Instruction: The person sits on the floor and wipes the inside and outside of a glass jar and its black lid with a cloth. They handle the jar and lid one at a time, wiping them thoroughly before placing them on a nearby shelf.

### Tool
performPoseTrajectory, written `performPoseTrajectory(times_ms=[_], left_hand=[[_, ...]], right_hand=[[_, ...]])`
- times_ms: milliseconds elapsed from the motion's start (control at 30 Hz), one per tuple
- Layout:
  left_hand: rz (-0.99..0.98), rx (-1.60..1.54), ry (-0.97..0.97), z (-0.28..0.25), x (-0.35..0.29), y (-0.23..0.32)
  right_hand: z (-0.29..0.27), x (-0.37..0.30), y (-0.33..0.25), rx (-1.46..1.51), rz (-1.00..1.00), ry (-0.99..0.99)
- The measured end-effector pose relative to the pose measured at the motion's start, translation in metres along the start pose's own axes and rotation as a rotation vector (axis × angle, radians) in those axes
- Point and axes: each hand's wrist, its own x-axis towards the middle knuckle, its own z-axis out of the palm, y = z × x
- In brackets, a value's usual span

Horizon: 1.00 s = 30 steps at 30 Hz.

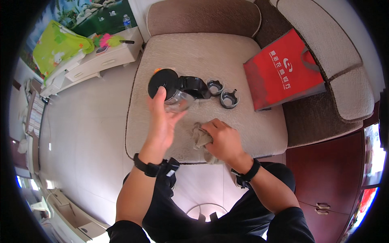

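My left hand (pixel 161 117) is closed round a clear glass teapot (pixel 178 101), its thumb pressed on the black lid. The teapot's black handle points to the right, and the pot is tilted above the beige sofa seat (pixel 186 52). Bunched in my right hand (pixel 225 139) is a greyish-brown cloth (pixel 200 136), held near the seat's front edge and apart from the teapot. Two small glass cups with black holders, a farther cup (pixel 215 86) and a nearer cup (pixel 229 99), sit just right of the handle. Part of an orange thing (pixel 157 70) peeks out behind the lid.
A red paper bag (pixel 279 71) leans against the sofa's right backrest. At the far left stands a white cabinet (pixel 103 62) with a green cloth (pixel 60 44) and a water bottle (pixel 127 22). Dark red cupboard doors (pixel 324 170) rise on the right.
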Motion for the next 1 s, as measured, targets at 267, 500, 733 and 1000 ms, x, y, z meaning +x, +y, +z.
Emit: performPoseTrajectory(times_ms=[267, 500, 733, 1000], left_hand=[[0.033, 0.473, 0.035, -0.027, 0.044, 0.005], [-0.012, 0.763, -0.161, 0.003, 0.031, -0.051], [-0.066, 0.658, -0.227, 0.009, 0.046, -0.073], [0.55, 1.284, -0.36, 0.013, 0.036, -0.105]], right_hand=[[-0.021, -0.005, 0.004, -0.066, -0.033, -0.014], [-0.062, -0.012, 0.028, -0.202, 0.184, -0.185], [-0.108, -0.022, 0.095, -0.335, 0.303, -0.173], [-0.063, -0.012, 0.126, -0.216, 0.19, -0.311]])
